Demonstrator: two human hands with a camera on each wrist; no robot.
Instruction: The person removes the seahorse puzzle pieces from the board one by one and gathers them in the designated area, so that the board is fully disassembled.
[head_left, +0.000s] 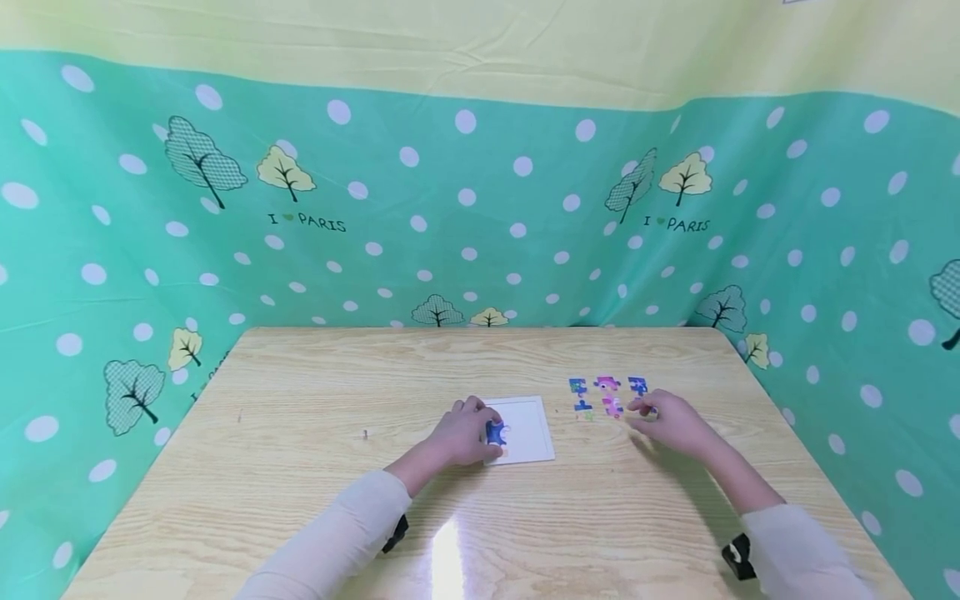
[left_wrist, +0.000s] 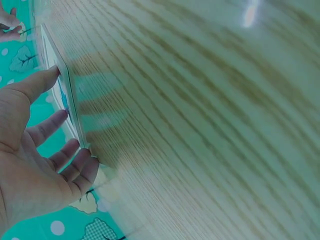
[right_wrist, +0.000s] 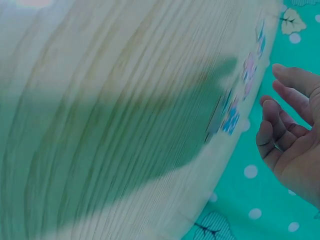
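Observation:
A white puzzle tray (head_left: 529, 429) lies flat on the table, with a blue printed puzzle section (head_left: 497, 432) at its left side. My left hand (head_left: 469, 433) rests at the tray's left edge, its thumb and index finger spread on either side of the blue section. In the left wrist view, the fingers of the left hand (left_wrist: 47, 145) touch the tray's edge (left_wrist: 70, 95). My right hand (head_left: 670, 421) hovers above the table beside loose puzzle pieces; in the right wrist view, the right hand (right_wrist: 292, 135) has loosely bent fingers and holds nothing.
Several loose pieces lie right of the tray, among them a pink piece (head_left: 607, 383), a blue piece (head_left: 637, 385) and a green-blue piece (head_left: 577, 386). A small dark speck (head_left: 365, 434) is on the wooden table (head_left: 300, 467). A green dotted curtain (head_left: 465, 225) hangs behind.

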